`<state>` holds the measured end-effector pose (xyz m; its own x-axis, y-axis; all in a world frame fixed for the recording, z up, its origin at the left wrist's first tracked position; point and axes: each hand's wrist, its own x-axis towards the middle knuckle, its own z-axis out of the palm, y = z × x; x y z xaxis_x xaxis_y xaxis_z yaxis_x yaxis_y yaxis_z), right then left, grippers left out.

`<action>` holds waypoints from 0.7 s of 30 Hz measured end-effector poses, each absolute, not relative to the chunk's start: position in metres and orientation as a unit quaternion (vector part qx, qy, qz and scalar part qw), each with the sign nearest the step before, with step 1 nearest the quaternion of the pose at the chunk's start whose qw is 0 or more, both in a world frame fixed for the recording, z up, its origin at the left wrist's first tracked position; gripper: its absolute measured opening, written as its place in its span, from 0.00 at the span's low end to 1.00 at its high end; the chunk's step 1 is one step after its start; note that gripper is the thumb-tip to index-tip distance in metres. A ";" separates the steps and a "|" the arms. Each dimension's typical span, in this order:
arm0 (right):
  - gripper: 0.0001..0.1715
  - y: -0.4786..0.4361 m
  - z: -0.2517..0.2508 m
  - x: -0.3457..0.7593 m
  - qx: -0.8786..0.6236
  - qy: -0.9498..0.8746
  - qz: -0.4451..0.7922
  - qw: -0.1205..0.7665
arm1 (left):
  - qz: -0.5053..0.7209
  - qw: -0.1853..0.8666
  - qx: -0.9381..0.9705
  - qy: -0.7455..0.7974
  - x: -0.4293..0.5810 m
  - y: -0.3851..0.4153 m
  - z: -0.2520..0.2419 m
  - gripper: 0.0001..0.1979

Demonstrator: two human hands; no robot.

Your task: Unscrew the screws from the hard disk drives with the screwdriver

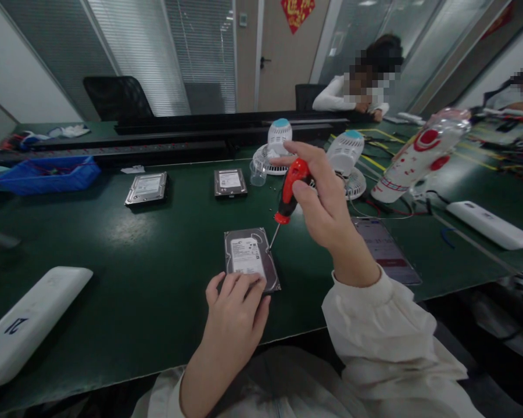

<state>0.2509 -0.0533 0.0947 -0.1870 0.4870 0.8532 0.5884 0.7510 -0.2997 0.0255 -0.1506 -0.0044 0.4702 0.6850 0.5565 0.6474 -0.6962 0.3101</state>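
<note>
A hard drive [248, 254] with a white label lies on the dark green table [157, 255] in front of me. My left hand [236, 310] rests on its near edge, fingers curled down on it. My right hand [325, 200] is closed round the red and black handle of a screwdriver [287, 200]. The screwdriver is tilted, and its thin tip touches the drive's upper right corner.
Two more hard drives [146, 188] [229, 182] lie further back. Two small white fans [275, 150] [346, 159], a clear cup [258, 172], a phone [386, 249], a white bottle [418, 157], white bars [28, 322] [490, 223] and a blue bin [47, 174] surround them. Two people sit at the far side.
</note>
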 end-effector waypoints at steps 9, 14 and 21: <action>0.25 -0.052 0.092 0.252 -0.307 -0.785 0.004 0.537 | 0.344 0.026 0.856 0.385 0.026 -0.149 -0.007 0.09; 0.27 -0.055 0.097 0.253 -0.340 -0.782 -0.078 0.516 | 0.349 0.024 0.855 0.383 0.026 -0.149 -0.007 0.09; 0.40 -0.052 0.096 0.249 -0.335 -0.745 -0.088 0.569 | 0.350 0.025 0.855 0.383 0.026 -0.150 -0.008 0.09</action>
<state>0.2493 -0.0521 0.0956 -0.1271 0.3991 0.9081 0.6003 0.7597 -0.2499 0.0263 -0.1497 -0.0078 0.4617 0.6721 0.5789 0.6369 -0.7054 0.3110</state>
